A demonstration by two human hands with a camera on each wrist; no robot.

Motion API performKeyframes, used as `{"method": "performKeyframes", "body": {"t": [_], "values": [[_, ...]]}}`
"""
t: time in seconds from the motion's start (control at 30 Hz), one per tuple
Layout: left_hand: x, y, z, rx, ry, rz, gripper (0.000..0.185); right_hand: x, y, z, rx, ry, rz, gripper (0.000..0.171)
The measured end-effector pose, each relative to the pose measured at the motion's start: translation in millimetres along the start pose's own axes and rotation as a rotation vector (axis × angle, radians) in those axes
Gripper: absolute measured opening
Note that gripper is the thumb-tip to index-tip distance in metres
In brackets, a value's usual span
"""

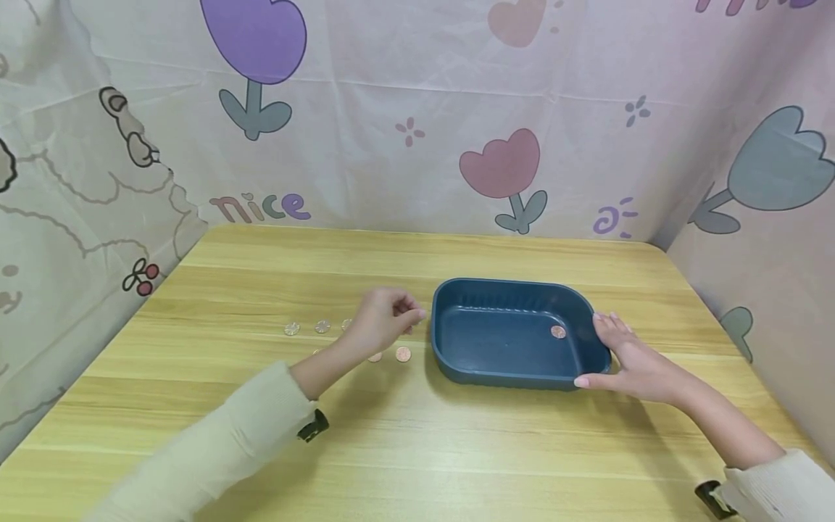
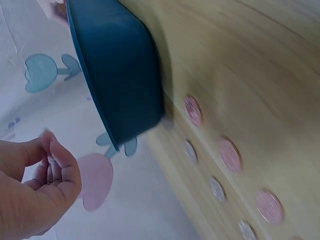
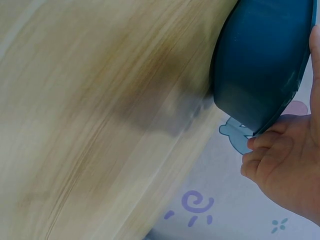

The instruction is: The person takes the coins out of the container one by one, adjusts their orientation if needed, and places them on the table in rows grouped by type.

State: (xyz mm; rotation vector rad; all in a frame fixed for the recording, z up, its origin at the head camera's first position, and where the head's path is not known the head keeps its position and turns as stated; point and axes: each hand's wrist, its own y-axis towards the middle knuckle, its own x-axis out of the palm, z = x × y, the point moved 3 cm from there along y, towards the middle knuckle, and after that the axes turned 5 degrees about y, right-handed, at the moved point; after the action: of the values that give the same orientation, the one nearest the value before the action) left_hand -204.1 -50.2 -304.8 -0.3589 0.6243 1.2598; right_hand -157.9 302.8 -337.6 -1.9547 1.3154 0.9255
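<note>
Partly hidden: several coins (image 1: 291, 328) in the rows on the wooden table (image 1: 417, 449) lie behind the left hand (image 1: 381, 319) in the head view, so their count cannot be told; the left wrist view shows them blurred, silver and copper in two rows beside the tray wall. Left hand: raised above the coin rows just left of the blue tray (image 1: 457, 290), fingertips (image 2: 52, 145) pinched together; whether a coin sits between them is hard to make out. Right hand (image 1: 629, 359): fingers curled over the tray's right rim, thumb at the near corner, gripping it. Tray: rounded rectangle, flat on the table, centre right. One copper coin (image 1: 557, 331) lies inside it near the right wall. Surround: tulip-printed cloth backdrop (image 1: 417, 109) behind and at both sides.
</note>
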Motion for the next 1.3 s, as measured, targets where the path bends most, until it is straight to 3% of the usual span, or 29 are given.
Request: {"method": "performKeyframes", "body": {"t": [0.47, 0.83, 1.3], "values": [[57.4, 21.7, 28.1, 0.085, 0.009, -0.085, 0.015, 0.7, -0.2, 0.0, 0.012, 0.011, 0.001, 0.109], [115.5, 46.6, 47.9, 0.035, 0.035, -0.136, 0.015, 0.7, 1.0, 0.6, 0.013, 0.011, 0.004, 0.109], [152.4, 64.7, 69.9, -0.027, 0.05, -0.109, 0.016, 0.3, 0.2, -0.3, 0.015, 0.019, -0.003, 0.108]]}}
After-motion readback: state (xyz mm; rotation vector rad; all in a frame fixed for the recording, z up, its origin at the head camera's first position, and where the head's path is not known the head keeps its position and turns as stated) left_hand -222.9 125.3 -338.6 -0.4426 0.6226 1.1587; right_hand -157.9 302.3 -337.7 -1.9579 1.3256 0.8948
